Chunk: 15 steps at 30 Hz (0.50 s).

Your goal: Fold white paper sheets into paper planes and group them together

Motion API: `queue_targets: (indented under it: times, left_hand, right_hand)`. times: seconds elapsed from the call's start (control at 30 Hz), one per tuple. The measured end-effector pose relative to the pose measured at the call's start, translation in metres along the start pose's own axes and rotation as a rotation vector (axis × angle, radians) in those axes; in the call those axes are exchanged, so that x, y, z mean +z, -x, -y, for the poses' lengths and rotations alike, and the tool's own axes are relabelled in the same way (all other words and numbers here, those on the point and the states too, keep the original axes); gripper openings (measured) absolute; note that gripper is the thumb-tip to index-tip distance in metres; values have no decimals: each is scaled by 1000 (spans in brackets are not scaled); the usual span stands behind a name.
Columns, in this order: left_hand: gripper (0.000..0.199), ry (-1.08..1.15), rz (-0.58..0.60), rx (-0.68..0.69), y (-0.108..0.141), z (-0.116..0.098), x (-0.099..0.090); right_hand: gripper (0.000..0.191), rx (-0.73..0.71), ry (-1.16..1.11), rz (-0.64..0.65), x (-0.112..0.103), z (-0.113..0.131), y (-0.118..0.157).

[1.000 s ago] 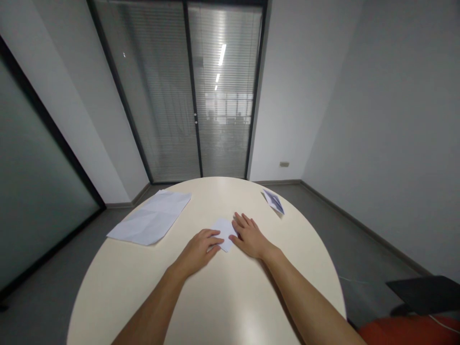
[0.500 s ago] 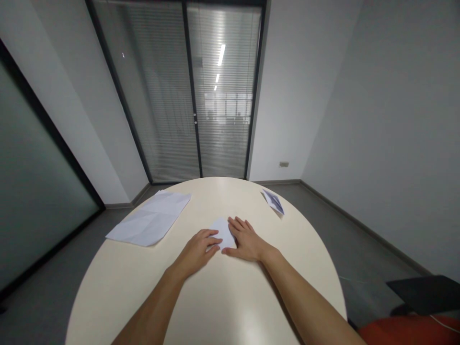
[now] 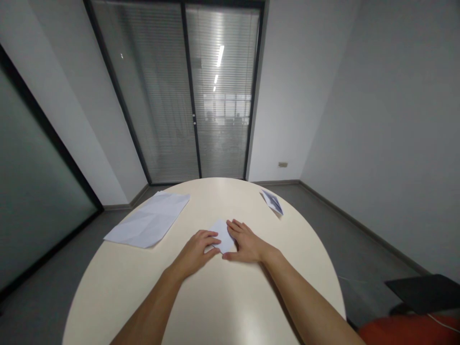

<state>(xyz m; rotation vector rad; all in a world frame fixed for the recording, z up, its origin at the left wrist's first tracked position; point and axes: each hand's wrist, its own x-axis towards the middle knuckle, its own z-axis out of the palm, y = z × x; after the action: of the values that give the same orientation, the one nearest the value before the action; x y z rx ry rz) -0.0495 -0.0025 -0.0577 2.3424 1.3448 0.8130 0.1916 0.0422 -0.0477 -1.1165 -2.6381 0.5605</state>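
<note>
A small white piece of folded paper (image 3: 224, 239) lies flat near the middle of the round table (image 3: 212, 306), between my two hands. On its left side, my left hand (image 3: 200, 249) rests with the fingers apart, their tips over the paper's edge. My right hand (image 3: 246, 243) lies along the right edge, fingers stretched forward and thumb spread toward the near corner. The hands cover both sides of the paper, so its full outline is hidden.
Several creased white sheets or one large sheet of paper (image 3: 151, 220) lie at the table's left. A folded paper with a dark print (image 3: 273, 202) sits near the far right edge. Beyond the right side are a black flat panel (image 3: 424, 292) and a red seat (image 3: 406, 330).
My right thumb has shifted slightly down, and a little more of the paper's near part shows between the hands. Otherwise the hands and papers stay in place.
</note>
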Motion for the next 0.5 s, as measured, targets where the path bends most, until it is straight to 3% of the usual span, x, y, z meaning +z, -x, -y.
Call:
queue_targets:
  times: [0.23, 0.4, 0.5]
  left_hand:
    - [16, 6, -11, -21, 0, -1, 0]
    - [18, 4, -25, -30, 0, -4, -2]
    - [19, 2, -33, -29, 0, -4, -3]
  right_hand:
    - [93, -82, 29, -42, -6, 4, 0]
    - [52, -213, 52, -76, -19, 4, 3]
    - [30, -185, 48, -89, -23, 1, 4]
